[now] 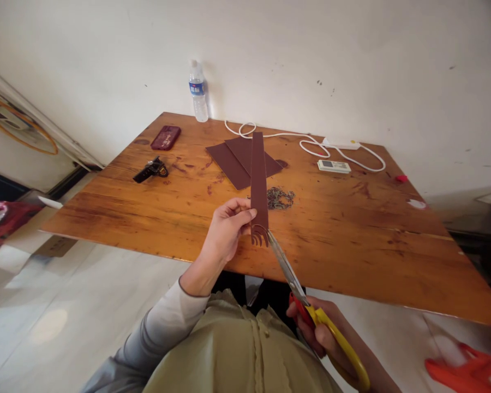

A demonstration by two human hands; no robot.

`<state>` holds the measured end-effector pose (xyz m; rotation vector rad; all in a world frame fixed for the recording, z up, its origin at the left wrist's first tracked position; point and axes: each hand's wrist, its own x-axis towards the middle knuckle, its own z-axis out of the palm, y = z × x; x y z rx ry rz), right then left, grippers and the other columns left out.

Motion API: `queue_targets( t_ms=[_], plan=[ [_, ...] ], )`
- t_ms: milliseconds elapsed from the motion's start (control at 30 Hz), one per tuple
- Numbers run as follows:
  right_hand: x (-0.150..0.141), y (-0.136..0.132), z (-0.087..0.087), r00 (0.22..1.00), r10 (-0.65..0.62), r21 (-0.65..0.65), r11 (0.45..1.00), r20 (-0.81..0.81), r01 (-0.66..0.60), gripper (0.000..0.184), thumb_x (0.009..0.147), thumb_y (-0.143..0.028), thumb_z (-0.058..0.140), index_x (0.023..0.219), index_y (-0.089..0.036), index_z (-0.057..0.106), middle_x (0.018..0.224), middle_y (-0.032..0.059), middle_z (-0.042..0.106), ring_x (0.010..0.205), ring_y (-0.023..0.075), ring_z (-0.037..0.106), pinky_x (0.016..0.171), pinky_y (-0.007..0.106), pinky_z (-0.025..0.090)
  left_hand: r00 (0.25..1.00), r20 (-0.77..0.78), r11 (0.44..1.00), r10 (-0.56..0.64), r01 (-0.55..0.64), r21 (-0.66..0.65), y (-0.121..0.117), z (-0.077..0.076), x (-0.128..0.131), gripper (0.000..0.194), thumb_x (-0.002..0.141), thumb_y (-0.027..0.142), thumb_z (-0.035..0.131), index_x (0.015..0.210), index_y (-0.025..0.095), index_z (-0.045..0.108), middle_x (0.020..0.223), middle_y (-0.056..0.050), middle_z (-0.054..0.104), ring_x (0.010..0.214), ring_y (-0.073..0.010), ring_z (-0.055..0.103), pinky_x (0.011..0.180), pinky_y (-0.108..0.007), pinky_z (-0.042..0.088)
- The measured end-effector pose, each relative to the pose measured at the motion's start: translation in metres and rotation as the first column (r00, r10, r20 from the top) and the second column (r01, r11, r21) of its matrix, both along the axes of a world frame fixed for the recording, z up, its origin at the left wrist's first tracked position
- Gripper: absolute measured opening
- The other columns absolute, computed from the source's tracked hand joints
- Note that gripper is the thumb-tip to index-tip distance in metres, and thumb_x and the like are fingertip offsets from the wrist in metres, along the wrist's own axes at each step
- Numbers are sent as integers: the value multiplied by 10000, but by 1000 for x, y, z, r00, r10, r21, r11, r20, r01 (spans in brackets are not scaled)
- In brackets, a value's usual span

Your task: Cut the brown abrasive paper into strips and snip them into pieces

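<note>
My left hand (225, 232) pinches a long dark brown paper strip (258, 180) near its lower end and holds it upright above the wooden table (352, 229). The strip's bottom edge is cut into a curly fringe. My right hand (319, 327) grips scissors (306, 303) with yellow and red handles. Their blade tips touch the fringed end of the strip.
Brown paper sheets (239, 155) and a small pile of cuttings (280, 197) lie mid-table. A water bottle (198, 91) stands at the wall, with a dark red phone (166, 137), a black tool (151, 170), a white cable (311, 143) and a remote (334, 166) nearby. An orange object (466, 368) lies on the floor.
</note>
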<state>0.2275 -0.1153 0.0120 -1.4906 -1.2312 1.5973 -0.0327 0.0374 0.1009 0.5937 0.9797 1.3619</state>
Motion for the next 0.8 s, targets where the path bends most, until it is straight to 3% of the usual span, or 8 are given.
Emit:
queue_targets(
  t_ms=[167,300,433,600,800],
  plan=[
    [-3,3,8,999,52,18,999,-15,-51,714,766,-879,702,1107,-261,807,862,115,695,626,260,617,538,385,526,1000,1,1000,-20,20,-10,1,-5,-2,255,586,222,899,745,173,705,681,34,647,514,-67,529,473,-203,394],
    [-9,8,22,996,93,68,993,-16,-92,715,806,-901,646,1015,-237,815,716,35,568,568,190,476,525,326,442,998,1,998,-55,55,-11,1,-5,-3,265,584,220,905,745,176,699,659,40,637,506,-74,536,472,-207,404],
    [-9,14,30,988,150,29,988,-32,-149,757,749,-926,690,985,-215,801,669,6,548,535,148,388,498,290,331,999,-8,999,-52,52,-2,1,-3,-2,238,586,191,896,721,178,701,626,53,617,488,-56,495,451,-185,364],
    [-5,18,29,987,159,23,987,-14,-159,743,775,-899,694,988,-194,793,701,12,577,541,136,388,518,292,314,999,-16,999,-44,44,-3,1,-1,-2,225,586,176,886,718,181,704,599,63,611,472,-49,490,442,-172,377],
    [-1,21,23,975,221,4,975,-20,-221,685,788,-851,720,992,-201,787,629,-26,513,524,129,353,513,280,297,997,-24,997,-74,74,1,2,-3,-3,206,597,185,885,705,177,710,597,58,624,482,-54,531,455,-166,424]
  ],
)
